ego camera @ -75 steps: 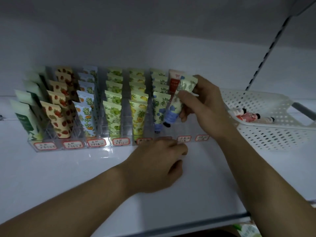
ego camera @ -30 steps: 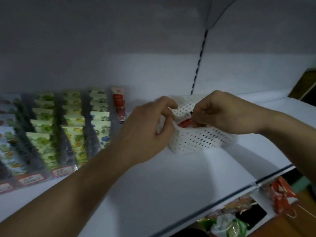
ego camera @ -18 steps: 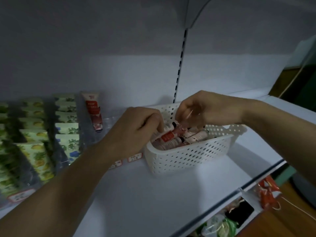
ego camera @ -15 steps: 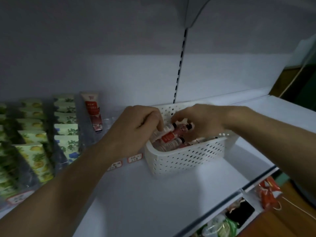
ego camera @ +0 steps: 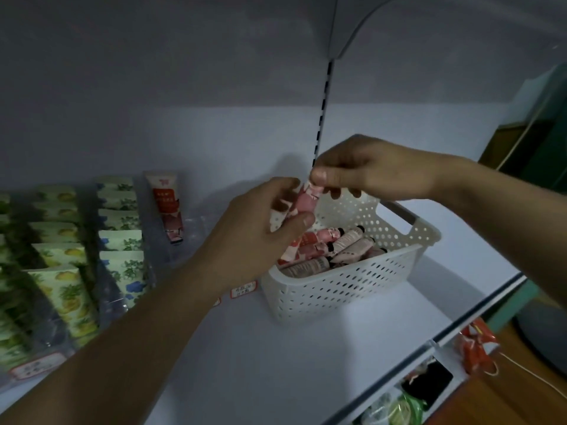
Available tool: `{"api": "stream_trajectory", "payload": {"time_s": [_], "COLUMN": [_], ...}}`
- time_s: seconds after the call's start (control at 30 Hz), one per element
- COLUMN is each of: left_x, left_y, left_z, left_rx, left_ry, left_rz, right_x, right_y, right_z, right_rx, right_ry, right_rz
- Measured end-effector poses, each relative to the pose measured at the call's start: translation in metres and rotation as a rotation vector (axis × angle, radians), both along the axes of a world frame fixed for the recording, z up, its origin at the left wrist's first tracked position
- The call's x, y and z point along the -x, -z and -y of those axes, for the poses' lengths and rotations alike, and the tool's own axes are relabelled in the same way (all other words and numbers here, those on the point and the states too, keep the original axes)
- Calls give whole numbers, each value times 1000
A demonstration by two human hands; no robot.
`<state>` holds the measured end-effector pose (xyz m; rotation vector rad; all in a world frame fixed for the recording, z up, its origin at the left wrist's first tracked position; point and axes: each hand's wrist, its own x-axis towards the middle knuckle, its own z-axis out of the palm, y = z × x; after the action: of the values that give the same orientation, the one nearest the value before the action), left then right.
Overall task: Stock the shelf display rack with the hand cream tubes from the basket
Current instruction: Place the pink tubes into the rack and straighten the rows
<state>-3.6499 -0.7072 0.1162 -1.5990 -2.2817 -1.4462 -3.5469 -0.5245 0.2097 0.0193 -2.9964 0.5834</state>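
Several pink hand cream tubes (ego camera: pixel 329 250) lie in your white perforated basket (ego camera: pixel 337 289), which sits on the white shelf (ego camera: pixel 276 363) just right of the display rack (ego camera: pixel 101 271) with its rows of patterned tubes. Above the basket, your left hand (ego camera: pixel 254 237) curls around a pink tube (ego camera: pixel 302 204), while your right hand (ego camera: pixel 368 173) pinches the top end of one. The shelf's back wall is plain white.

head-worn view, facing forward and down, close over shelf (ego camera: pixel 306 363)
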Motion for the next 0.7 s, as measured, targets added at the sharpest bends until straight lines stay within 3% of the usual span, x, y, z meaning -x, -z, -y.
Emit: {"api": "stream_trajectory", "payload": {"time_s": [0.07,0.13,0.27,0.37,0.47,0.57,0.7], "left_x": [-4,-6,-9,-13,-12,-13,-14], "left_y": [-3,-5,-14,-21,-23,-23,-27], "left_z": [1,2,2,3,6,9,9], "left_rx": [-39,-85,-198,-231,-173,2,74], "left_ry": [45,32,-17,-46,-97,-69,-118], "left_rz": [31,95,216,228,109,-167,-412], "right_x": [0,5,15,14,8,1,-2], "right_y": [-2,11,67,75,52,25,17], "right_z": [0,-3,-2,6,-3,-13,-8], "right_rx": [253,300,-255,-267,-88,210,867], "right_ry": [62,162,9,-7,24,-14,-43], "right_rz": [3,63,366,363,301,220,322]}}
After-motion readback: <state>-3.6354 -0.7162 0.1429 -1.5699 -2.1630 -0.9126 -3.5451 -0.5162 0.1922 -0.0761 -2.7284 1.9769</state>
